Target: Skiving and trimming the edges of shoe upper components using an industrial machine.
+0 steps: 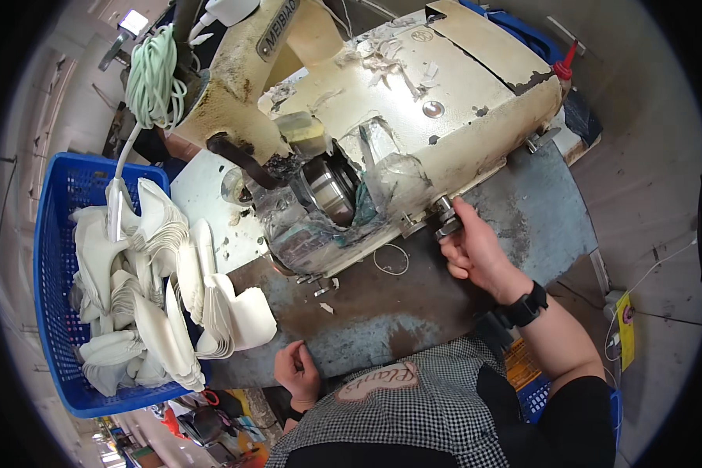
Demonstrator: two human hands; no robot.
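A worn cream skiving machine (pixel 460 109) stands on the bench, its round steel drum blade (pixel 331 191) showing through an opening in the front. My right hand (pixel 476 248) is closed on a metal adjusting knob (pixel 448 221) low on the machine's front, thumb on top and fingers curled beneath. My left hand (pixel 297 373) rests by the bench's near edge, its fingers loosely curled in with nothing visible in them. Beside it, to the left, stacks of off-white cut pieces (pixel 175 304) fill a blue plastic basket (pixel 47 312), some spilling over its rim onto the bench.
The metal bench top (pixel 366 331) is stained, with a thin loop of thread (pixel 391 260) on it. White scraps (pixel 386 66) lie on the machine. Pale green cord (pixel 154 78) hangs coiled at upper left. A red-nozzled bottle (pixel 565 62) stands behind the machine's right end.
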